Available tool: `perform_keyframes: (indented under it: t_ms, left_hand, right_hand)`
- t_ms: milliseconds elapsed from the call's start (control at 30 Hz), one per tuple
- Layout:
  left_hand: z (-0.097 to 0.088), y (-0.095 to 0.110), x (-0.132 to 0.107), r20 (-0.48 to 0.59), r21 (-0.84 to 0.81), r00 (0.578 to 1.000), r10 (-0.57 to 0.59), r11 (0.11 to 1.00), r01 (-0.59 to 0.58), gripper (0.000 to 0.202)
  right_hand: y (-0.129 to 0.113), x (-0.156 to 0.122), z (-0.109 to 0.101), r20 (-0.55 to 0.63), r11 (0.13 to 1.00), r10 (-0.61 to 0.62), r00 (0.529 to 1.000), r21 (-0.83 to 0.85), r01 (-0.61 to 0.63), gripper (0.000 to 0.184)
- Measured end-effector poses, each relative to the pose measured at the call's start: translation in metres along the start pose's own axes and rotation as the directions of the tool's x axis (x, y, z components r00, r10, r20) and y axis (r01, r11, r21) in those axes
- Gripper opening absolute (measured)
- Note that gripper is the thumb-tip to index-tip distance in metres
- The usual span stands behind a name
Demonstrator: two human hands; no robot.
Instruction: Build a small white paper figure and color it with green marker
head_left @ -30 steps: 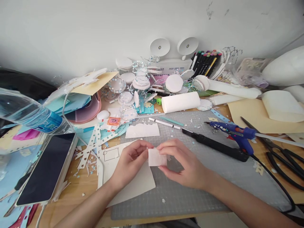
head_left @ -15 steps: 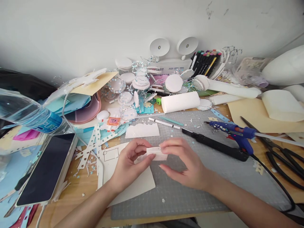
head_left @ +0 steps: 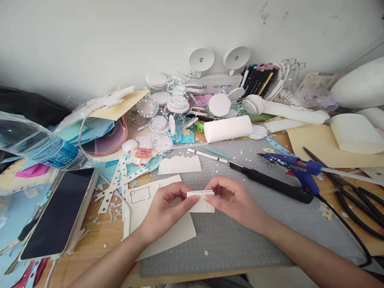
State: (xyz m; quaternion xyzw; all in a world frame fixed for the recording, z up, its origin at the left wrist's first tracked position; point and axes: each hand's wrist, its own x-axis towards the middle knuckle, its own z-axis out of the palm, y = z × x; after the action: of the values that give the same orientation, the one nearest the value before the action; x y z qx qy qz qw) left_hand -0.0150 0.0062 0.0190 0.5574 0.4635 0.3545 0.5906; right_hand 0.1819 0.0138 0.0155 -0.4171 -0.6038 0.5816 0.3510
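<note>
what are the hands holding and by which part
A small white piece, pinched by both hands: the left hand grips its left end, the right hand its right end.

The left hand (head_left: 163,210) and right hand (head_left: 237,202) are bare, and both forearms (head_left: 300,252) are uncovered to the frame's edge. The fingernails seem short and plain.
</note>
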Motion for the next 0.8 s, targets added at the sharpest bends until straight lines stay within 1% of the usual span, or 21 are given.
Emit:
perform_keyframes:
  t_ms: [100,200,333,567,633,667,700,733,767,800]
  left_hand:
    - [0.0,0.001,0.0,0.024,-0.121,0.995,-0.101,0.987,0.103,0.026]
    - [-0.001,0.002,-0.001,0.019,-0.146,0.993,-0.12,0.982,0.122,0.028]
    - [-0.001,0.003,-0.001,-0.004,-0.11,0.995,-0.098,0.989,0.097,0.029]
    - [0.001,0.003,-0.002,0.001,-0.09,0.998,-0.06,0.994,0.06,0.024]
    - [-0.002,0.007,-0.001,-0.022,0.0,1.0,0.004,1.0,-0.004,0.023]
    - [-0.006,0.009,-0.001,-0.063,0.086,0.996,0.057,0.995,-0.051,0.024]
    - [-0.012,0.012,0.0,-0.13,0.194,0.983,0.128,0.976,-0.102,0.025]
    - [-0.02,0.015,0.002,-0.216,0.318,0.953,0.214,0.938,-0.139,0.024]
    - [-0.03,0.016,0.005,-0.317,0.444,0.897,0.309,0.884,-0.148,0.022]
    - [-0.04,0.017,0.009,-0.402,0.564,0.818,0.412,0.815,-0.134,0.019]
  right_hand:
    - [0.004,0.003,0.003,0.089,0.986,0.123,0.988,0.1,-0.132,0.019]
    - [0.006,0.003,0.004,0.153,0.973,0.176,0.972,0.12,-0.195,0.025]
    - [0.003,0.002,0.004,0.131,0.978,0.164,0.978,0.107,-0.178,0.029]
    - [0.004,0.001,0.004,0.109,0.988,0.11,0.988,0.096,-0.121,0.029]
    - [0.006,0.001,0.003,0.093,0.991,0.101,0.99,0.083,-0.109,0.03]
    - [0.007,0.002,0.002,0.084,0.992,0.1,0.991,0.075,-0.106,0.03]
    - [0.008,0.002,0.001,0.073,0.992,0.101,0.992,0.066,-0.106,0.03]
    - [0.009,0.003,0.0,0.066,0.993,0.103,0.993,0.054,-0.106,0.031]
    - [0.01,0.004,-0.001,0.059,0.994,0.104,0.993,0.04,-0.106,0.031]
    - [0.011,0.005,-0.002,0.054,0.994,0.101,0.993,0.022,-0.103,0.031]
